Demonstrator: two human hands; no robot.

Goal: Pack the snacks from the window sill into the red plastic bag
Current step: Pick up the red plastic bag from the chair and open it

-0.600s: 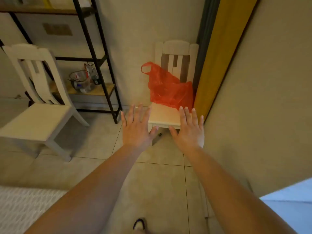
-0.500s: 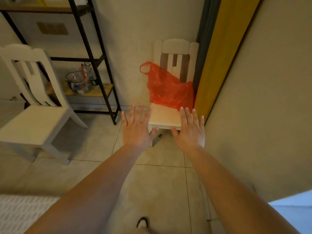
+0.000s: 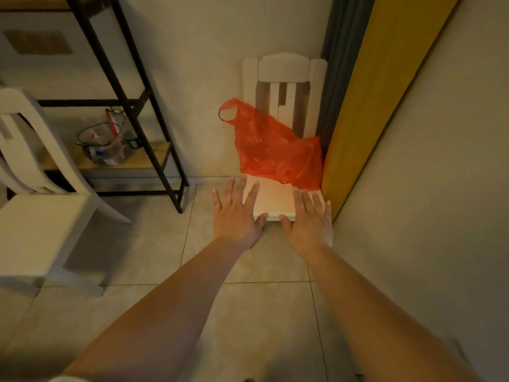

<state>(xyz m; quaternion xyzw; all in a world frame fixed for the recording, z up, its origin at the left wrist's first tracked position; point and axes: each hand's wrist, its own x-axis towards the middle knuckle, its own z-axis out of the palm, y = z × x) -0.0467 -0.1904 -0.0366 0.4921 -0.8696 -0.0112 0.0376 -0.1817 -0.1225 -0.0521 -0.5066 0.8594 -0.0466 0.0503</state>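
- On the seat of the small white chair (image 3: 278, 201) in the corner sits the red plastic bag (image 3: 275, 150), slumped against the slatted back, with one handle loop sticking up at its left and its bulk crumpled toward the right.
- Nothing is holding the bag; both hands are out in front of it with fingers spread and straight, gripping nothing.
- The left hand (image 3: 237, 216) hovers over the seat's left front edge, and the right hand (image 3: 309, 221) is just beside it at the right front edge, fingertips close under the bag's lower hem.
- I'd say the step in hand is fetching the bag, with no packing begun; neither snacks nor the window sill show from where I stand.
- To do it well, I'd go for the raised handle loop with the left hand and find the other loop in the crumple with the right, so the mouth opens rather than bunching.
- Thin film like that will likely cling and fold on itself, so a light shake once it is lifted should help.
- Just right of the chair hang a yellow curtain (image 3: 380, 92) and a grey one; mind the bag doesn't snag there.
- Farther left stand a black metal shelf (image 3: 154, 117) holding a clear bag of oddments (image 3: 106, 146) and a larger white chair (image 3: 38, 216), well apart from the reach.
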